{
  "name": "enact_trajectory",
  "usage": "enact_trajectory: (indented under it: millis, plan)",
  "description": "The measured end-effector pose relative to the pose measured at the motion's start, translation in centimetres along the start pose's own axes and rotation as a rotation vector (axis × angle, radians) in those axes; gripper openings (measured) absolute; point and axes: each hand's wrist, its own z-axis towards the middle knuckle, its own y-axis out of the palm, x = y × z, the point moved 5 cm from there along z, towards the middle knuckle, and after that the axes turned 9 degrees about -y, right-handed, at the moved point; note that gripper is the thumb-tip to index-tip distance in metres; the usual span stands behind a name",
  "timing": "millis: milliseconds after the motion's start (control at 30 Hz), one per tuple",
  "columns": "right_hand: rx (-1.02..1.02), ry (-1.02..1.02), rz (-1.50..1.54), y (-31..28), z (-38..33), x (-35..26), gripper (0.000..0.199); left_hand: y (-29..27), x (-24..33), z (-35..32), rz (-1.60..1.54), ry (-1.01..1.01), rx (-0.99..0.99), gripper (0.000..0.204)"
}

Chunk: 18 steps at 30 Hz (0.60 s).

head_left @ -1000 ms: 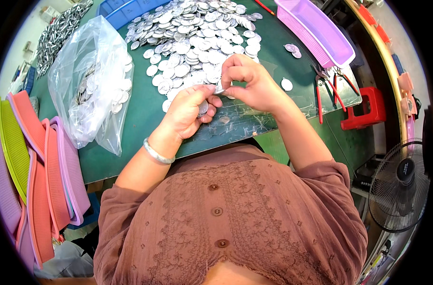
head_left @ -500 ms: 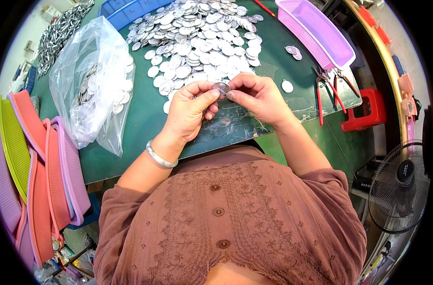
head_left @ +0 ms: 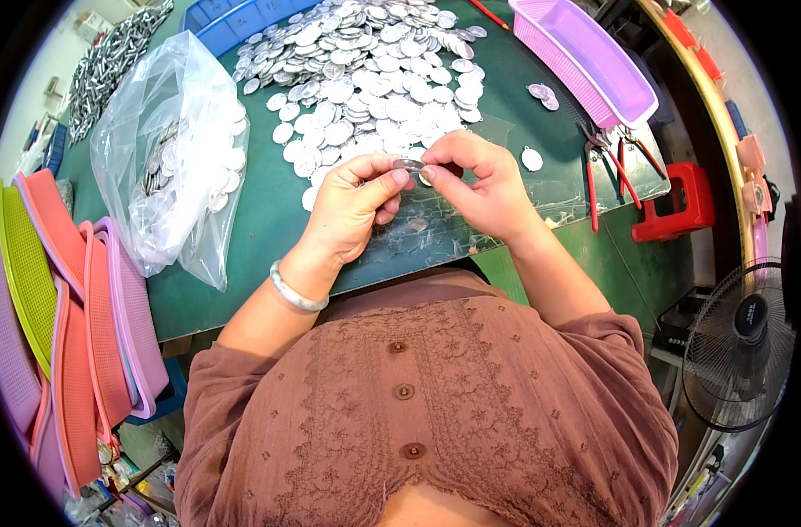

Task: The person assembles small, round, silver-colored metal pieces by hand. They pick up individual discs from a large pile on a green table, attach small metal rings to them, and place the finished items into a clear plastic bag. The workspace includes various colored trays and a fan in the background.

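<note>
Between my hands I hold one round silver metal pendant (head_left: 408,164), tilted so that it looks like a thin oval. My left hand (head_left: 356,198) pinches its left edge with thumb and forefinger, the other fingers curled in. My right hand (head_left: 484,184) grips the right edge between thumb and fingertips. Just beyond my fingers spreads a large heap of similar silver pendants (head_left: 365,97) on the green tabletop (head_left: 260,228). A single pendant (head_left: 531,159) lies apart, to the right of my right hand.
At left stands a clear plastic bag (head_left: 167,158) with pendants inside, beside stacked coloured baskets (head_left: 84,334). A blue bin (head_left: 242,25) and a pile of metal parts (head_left: 115,66) lie far left. To the right are a purple basket (head_left: 585,66), red-handled pliers (head_left: 592,180) and a fan (head_left: 739,342).
The pendant has tipped from showing its face to being seen nearly edge-on. My right hand has shifted slightly; my left hand stays almost in place.
</note>
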Motion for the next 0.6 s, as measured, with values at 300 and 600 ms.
enact_trajectory:
  millis: [300,600]
  plan:
    - [0.044,-0.278,-0.262,0.1,-0.3,-1.3,0.013,0.4,0.0,0.0,0.026,-0.031,-0.002,0.018]
    - [0.253,0.049,-0.396,-6.5,-2.4,2.0,0.003,0.0,0.0,-0.3,0.006,-0.053,-0.008,0.018]
